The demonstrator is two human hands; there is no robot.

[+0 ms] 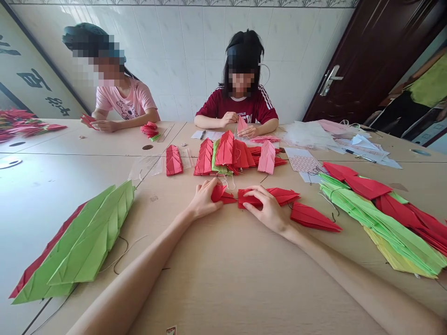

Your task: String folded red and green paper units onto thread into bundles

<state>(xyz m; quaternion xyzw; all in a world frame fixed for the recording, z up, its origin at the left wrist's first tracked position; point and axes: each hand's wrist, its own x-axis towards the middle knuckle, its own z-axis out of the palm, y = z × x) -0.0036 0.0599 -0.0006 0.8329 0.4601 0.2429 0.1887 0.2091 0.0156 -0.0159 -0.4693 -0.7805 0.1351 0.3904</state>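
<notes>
My left hand (pixel 204 199) has its thumb and fingers closed around a small red folded paper piece (pixel 228 198), whose pointed end sticks out to the right. Just across from it, my right hand (pixel 268 210) curls over another red folded paper piece (pixel 244 201), thumb and fingertips on its near part. Past that hand a red folded paper (pixel 286 195) extends to the right. One more red pointed paper (pixel 314 217) lies beside my right wrist. In front of both hands stands a pile of red folded papers (pixel 225 151) with white thread hanging from it.
Large green folded papers (pixel 94 232) lie at left with loose threads. At right is a long stack of green folded papers (pixel 380 223) with red ones. Two people (pixel 240 102) sit across the table, folded paper in their hands. Plastic bags and sheets (pixel 310 137) lie back right.
</notes>
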